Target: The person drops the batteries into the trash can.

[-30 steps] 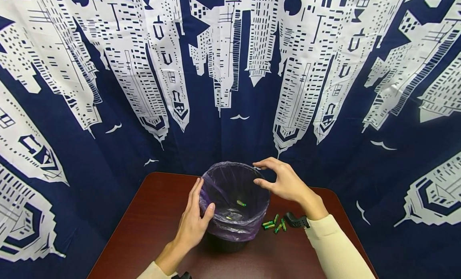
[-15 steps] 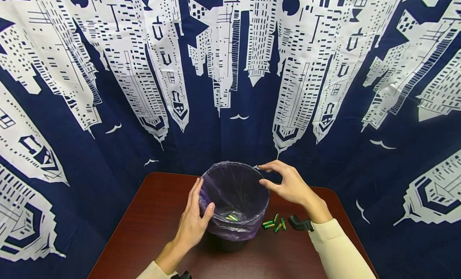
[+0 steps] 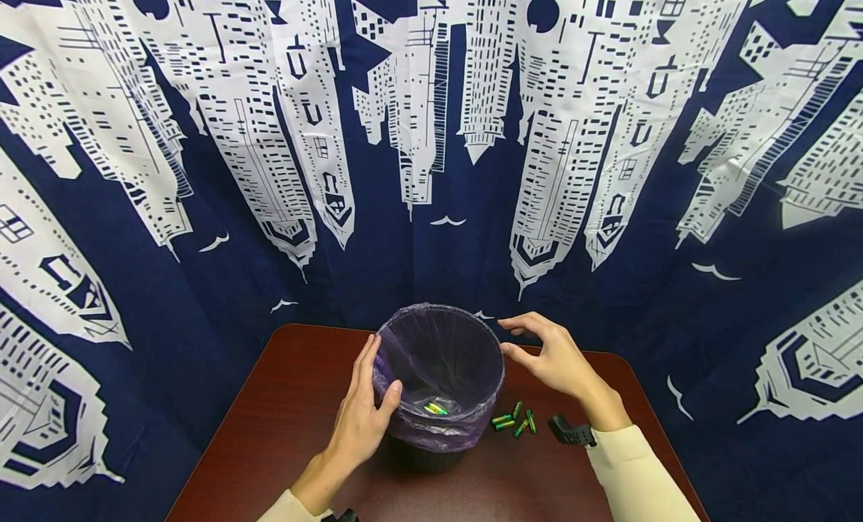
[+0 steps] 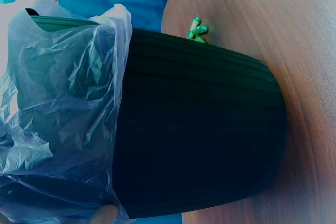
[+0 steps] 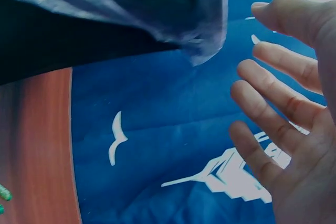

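The left hand (image 3: 360, 421) rests against the near left side of the small black bin (image 3: 438, 387), fingers laid straight up its wall and thumb hooked over the rim, pressing the purple liner bag (image 3: 404, 357) against it; in the left wrist view a fingertip shows at the bag's lower edge, touching the plastic. The right hand (image 3: 556, 357) hovers just beside the bin's right rim, fingers spread and only lightly bent, holding nothing; the right wrist view shows the open palm and separated fingers (image 5: 273, 103) with the bag's overhang (image 5: 205, 30) near but apart from them.

The bin stands upright on the dark red counter (image 3: 283, 417), toward its far middle; the liner is folded down over the rim all the way round. At the bottom of the liner lie a couple of green batteries (image 3: 434, 408); how many exactly is hard to tell.

On the counter just to the right of the bin's base lies a small cluster of green batteries (image 3: 514, 421), about four, touching or nearly touching one another; a black wrist-mount piece (image 3: 569, 431) sits near them at the right forearm.

Judging by this, some batteries are already in the bin and the loose cluster is what remains outside it.

Behind the counter hangs a navy curtain (image 3: 431, 132) printed with white skyscrapers.
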The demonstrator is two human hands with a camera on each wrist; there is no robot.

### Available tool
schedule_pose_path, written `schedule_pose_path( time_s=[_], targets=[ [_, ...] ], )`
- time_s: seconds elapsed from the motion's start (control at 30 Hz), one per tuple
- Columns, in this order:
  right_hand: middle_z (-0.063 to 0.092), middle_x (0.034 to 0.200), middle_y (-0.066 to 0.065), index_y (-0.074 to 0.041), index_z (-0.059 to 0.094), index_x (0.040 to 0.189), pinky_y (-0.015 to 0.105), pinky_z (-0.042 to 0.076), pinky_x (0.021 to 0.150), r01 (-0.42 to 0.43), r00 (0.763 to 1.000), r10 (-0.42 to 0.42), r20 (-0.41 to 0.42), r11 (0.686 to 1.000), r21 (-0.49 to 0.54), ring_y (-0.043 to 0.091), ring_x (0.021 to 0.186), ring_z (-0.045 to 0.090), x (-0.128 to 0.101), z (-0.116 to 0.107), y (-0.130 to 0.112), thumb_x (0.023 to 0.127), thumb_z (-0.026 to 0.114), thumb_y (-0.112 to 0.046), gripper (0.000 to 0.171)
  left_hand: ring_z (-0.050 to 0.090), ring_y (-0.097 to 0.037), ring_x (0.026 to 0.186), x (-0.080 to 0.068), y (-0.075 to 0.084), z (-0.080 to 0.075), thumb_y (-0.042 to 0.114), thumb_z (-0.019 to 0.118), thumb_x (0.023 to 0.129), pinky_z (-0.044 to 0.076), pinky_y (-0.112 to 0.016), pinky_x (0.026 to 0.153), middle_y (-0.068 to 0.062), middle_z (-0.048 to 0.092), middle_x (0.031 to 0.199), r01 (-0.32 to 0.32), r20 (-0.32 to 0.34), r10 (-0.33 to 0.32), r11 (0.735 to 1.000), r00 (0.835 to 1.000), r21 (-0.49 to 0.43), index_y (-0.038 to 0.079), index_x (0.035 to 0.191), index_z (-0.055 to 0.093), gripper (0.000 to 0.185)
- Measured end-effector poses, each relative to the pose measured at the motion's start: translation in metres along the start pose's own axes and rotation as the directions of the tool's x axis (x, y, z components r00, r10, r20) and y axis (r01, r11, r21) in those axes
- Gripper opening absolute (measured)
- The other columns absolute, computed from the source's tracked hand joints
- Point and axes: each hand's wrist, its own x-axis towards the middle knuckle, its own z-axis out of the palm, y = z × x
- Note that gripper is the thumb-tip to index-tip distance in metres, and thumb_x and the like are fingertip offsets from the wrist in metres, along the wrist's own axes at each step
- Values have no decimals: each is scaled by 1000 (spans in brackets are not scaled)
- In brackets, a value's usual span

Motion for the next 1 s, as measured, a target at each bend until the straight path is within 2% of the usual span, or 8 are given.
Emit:
schedule_pose_path(
  time_s=[0.13, 0.37, 0.4, 0.47, 0.63, 0.77, 0.87, 1.0],
  targets=[
    [84, 133, 1, -15, 83, 140, 53, 67, 106, -15, 1000, 15, -20, 1000, 6, 27, 119, 83, -10, 5, 11, 102, 92, -19, 39, 46, -47, 172, -1, -1, 0, 37, 69, 112, 50, -79, 125, -8, 29, 194, 4, 1, -4, 1000, 1000, -2, 16, 185, 31, 85],
    [85, 132, 2, -15, 83, 140, 24, 56, 105, -55, 997, 55, -52, 998, 13, 29, 115, 81, -29, 11, 27, 103, 90, -17, 38, 46, -47, 172, 0, -2, 1, 38, 69, 112, 50, -78, 125, -8, 30, 194, 6, -4, -6, 1000, 1000, 12, 18, 185, 31, 84],
    [85, 132, 3, -15, 83, 140, 22, 55, 105, -64, 997, 64, -52, 998, 12, 30, 115, 81, -32, 12, 30, 103, 90, -18, 37, 46, -47, 172, 0, -2, 1, 38, 69, 112, 50, -79, 125, -8, 30, 194, 6, -4, -6, 1000, 1000, 11, 18, 185, 31, 84],
    [85, 131, 4, -14, 83, 140, 23, 56, 103, -92, 995, 93, -44, 996, 15, 29, 115, 81, -37, 14, 35, 104, 90, -19, 37, 46, -47, 172, 0, -2, 1, 39, 69, 112, 50, -79, 124, -8, 30, 194, 7, -5, -7, 1000, 1000, 11, 18, 185, 31, 84],
    [84, 130, 6, -12, 82, 140, 34, 65, 96, -156, 988, 156, -9, 987, 36, 26, 112, 82, -50, 20, 49, 105, 89, -21, 37, 46, -47, 171, 0, -2, 1, 37, 69, 112, 52, -79, 123, -7, 30, 194, 12, -5, -11, 1000, 1000, 15, 18, 185, 32, 84],
    [84, 129, 4, -12, 82, 140, 38, 69, 94, -188, 982, 187, 13, 981, 55, 17, 106, 82, -60, 24, 61, 104, 89, -19, 37, 47, -47, 171, -1, -2, 2, 38, 68, 112, 51, -80, 123, -9, 31, 194, 17, 0, -17, 1000, 1000, 17, 18, 185, 31, 84],
    [82, 128, 4, -13, 81, 141, 37, 70, 90, -215, 976, 213, 38, 974, 73, 8, 101, 80, -66, 28, 69, 104, 89, -18, 38, 47, -47, 171, 0, -2, 2, 39, 68, 113, 51, -80, 123, -10, 32, 193, 14, 0, -14, 1000, 1000, 17, 17, 185, 32, 84],
    [79, 129, 7, -12, 79, 145, 28, 67, 85, -267, 962, 257, 97, 956, 118, 4, 97, 78, -75, 33, 82, 104, 89, -19, 42, 47, -46, 171, 0, -2, 1, 42, 67, 113, 51, -79, 124, -11, 32, 193, 10, -5, -10, 1000, 1000, 16, 16, 184, 32, 84]
  ],
)
